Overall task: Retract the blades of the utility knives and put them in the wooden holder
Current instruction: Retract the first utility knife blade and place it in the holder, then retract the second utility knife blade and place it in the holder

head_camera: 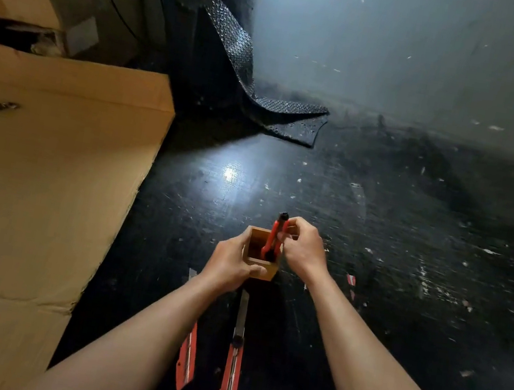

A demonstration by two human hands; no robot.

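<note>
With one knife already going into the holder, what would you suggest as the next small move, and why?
Probably let the right hand release the red knife, since its lower end already sits inside the wooden holder, which the left hand steadies. Two more knives lie on the floor nearer the person, one with its blade clearly extended.

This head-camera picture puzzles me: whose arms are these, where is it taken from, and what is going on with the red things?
No machine here: a person wears a camera on the head, looking down at their own bare arms. The left hand steadies a small wooden holder on a dark floor. The right hand holds a red utility knife standing in the holder. Two more red knives lie nearer: one with its blade out, another partly hidden by the left arm. Cardboard lies left.
</note>
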